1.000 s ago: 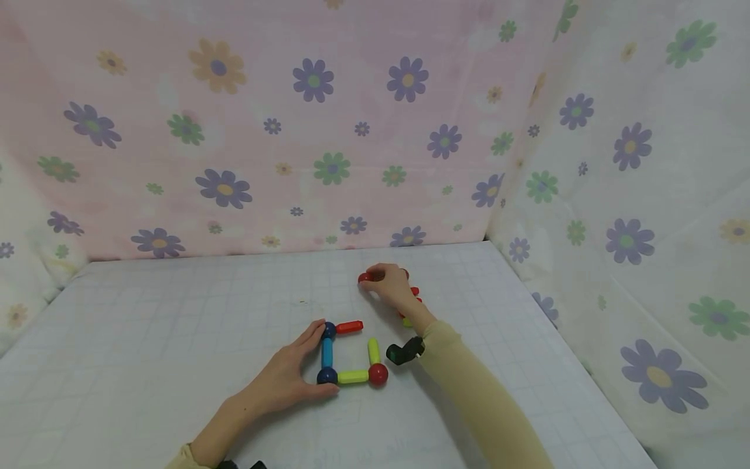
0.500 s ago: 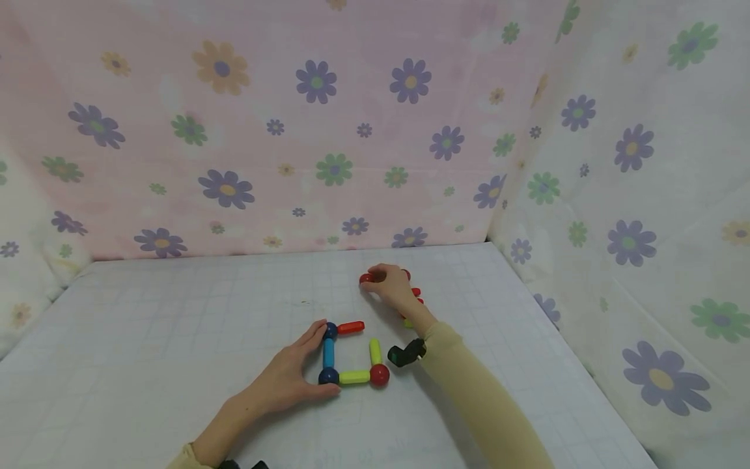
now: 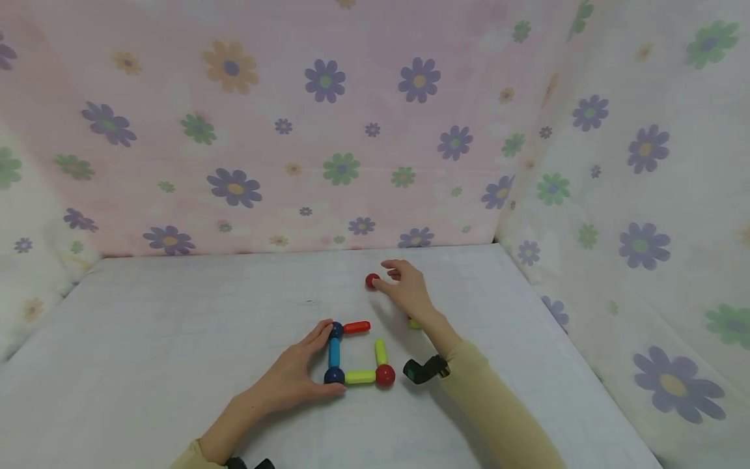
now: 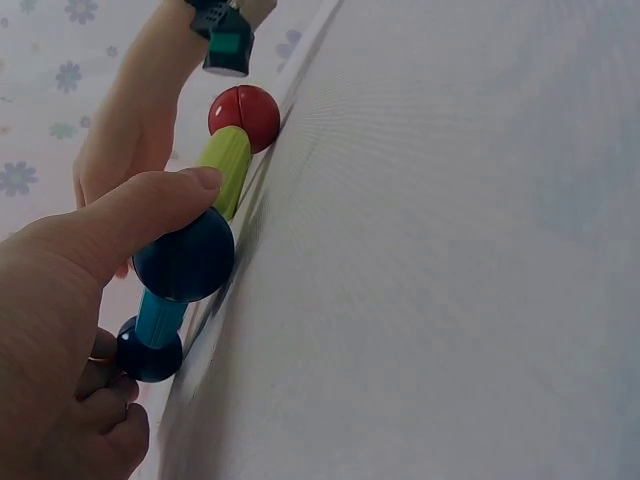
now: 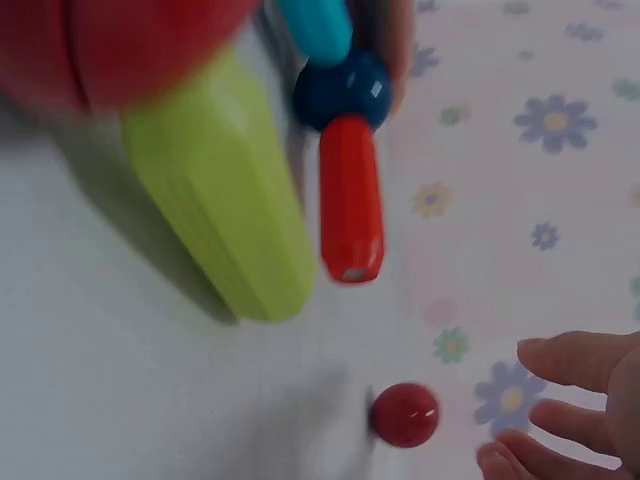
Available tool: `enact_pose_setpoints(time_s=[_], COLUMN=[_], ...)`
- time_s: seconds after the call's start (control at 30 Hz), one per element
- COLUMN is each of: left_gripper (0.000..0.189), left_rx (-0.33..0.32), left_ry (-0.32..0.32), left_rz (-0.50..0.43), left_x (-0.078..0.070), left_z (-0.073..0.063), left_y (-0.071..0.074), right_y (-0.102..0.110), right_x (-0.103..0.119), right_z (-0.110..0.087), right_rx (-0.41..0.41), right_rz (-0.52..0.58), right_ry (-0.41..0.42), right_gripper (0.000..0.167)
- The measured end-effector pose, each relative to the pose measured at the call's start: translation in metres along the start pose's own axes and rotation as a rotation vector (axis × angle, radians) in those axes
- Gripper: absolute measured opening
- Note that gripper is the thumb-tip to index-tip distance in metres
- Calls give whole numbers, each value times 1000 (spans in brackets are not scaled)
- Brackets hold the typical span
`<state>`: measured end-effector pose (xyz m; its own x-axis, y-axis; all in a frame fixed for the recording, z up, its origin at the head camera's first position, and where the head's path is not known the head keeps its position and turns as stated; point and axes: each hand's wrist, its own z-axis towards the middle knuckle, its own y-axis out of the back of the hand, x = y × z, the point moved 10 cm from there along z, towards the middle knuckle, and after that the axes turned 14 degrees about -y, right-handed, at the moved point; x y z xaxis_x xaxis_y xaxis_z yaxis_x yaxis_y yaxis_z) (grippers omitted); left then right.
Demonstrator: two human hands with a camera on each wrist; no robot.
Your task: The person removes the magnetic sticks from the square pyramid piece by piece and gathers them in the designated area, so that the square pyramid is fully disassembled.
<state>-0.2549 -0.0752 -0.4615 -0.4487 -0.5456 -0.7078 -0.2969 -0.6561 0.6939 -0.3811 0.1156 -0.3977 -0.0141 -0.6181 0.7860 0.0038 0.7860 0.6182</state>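
My left hand (image 3: 295, 371) holds a magnetic stick-and-ball frame on the table, thumb at the near blue ball (image 3: 334, 377), fingers at the far blue ball (image 3: 336, 330). A blue stick (image 3: 334, 354) joins these balls. A red stick (image 3: 357, 327) points right from the far ball. Along the near side, a yellow-green stick (image 3: 360, 377) reaches a red ball (image 3: 385, 376), from which another yellow-green stick (image 3: 381, 352) points away. Farther back, my right hand (image 3: 409, 291) has its fingers spread beside a loose red ball (image 5: 405, 415), apart from it in the right wrist view.
A yellow-green piece (image 3: 414, 323) lies partly hidden under the right wrist. The white-covered table (image 3: 193, 326) meets flowered cloth walls (image 3: 263, 130) at the back and sides. A black wrist camera (image 3: 424, 370) sits on the right arm, near the frame.
My right hand has loosened from the loose red ball and shifted right, covering red pieces that showed beside it. The left hand keeps its hold; the whole view has shifted slightly.
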Motion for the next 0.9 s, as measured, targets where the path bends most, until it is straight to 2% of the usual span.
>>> enact_pose_setpoints(time_s=[0.17,0.47,0.73,0.9], left_gripper=[110,110,111,111], left_rx=[11,12,9,13], left_ry=[-15,-6,-15,-10], left_rz=[-5,0,19,12], left_x=[-3,-1,-1,-2], left_z=[1,0,0,-1], left_y=[-2,0,2,2], right_y=[-1,-10,-17,-19], right_x=[0,-14,-24,-28], right_z=[-27,-65,-81,-83], right_rx=[114,320,466,517], right_rz=[11,-68,-134,-145], right_ry=[25,24,61,77], right_gripper=[42,37,37,40])
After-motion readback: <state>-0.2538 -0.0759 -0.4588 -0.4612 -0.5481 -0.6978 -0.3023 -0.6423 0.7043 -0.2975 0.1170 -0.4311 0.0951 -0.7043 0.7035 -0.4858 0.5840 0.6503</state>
